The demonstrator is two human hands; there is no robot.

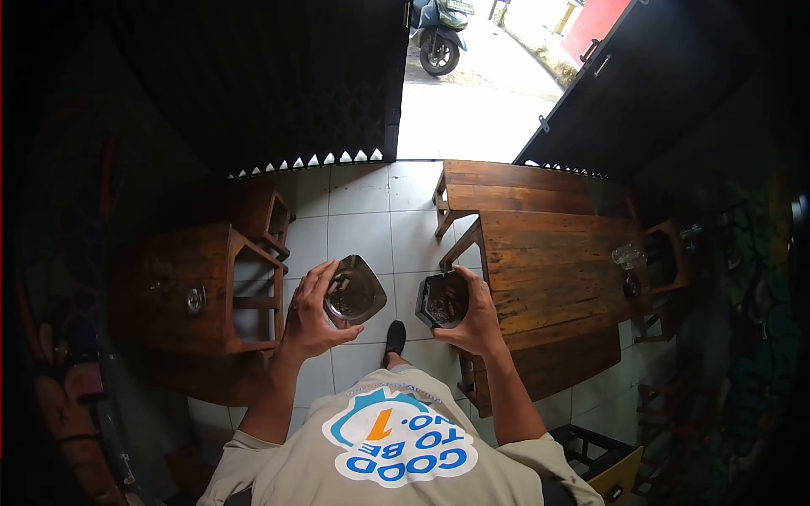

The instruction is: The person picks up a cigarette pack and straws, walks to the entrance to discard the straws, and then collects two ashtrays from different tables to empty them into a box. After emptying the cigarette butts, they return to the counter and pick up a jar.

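My left hand (314,314) is closed around the rim of a squarish, glassy ashtray (355,293), with small butts and dark residue inside. Gripped in my right hand (475,318) is a dark hexagonal ashtray (444,300) that also has cigarette butts and ash in it. Both ashtrays are held apart in front of me, above the tiled floor, with their open tops facing me.
On my right stand a wooden table (548,270) and a bench (523,181); clear glassware (626,255) is on the table. Another wooden table (190,325) on my left bears a small glass dish (196,299). Ahead is an open doorway with a parked scooter (440,52) outside.
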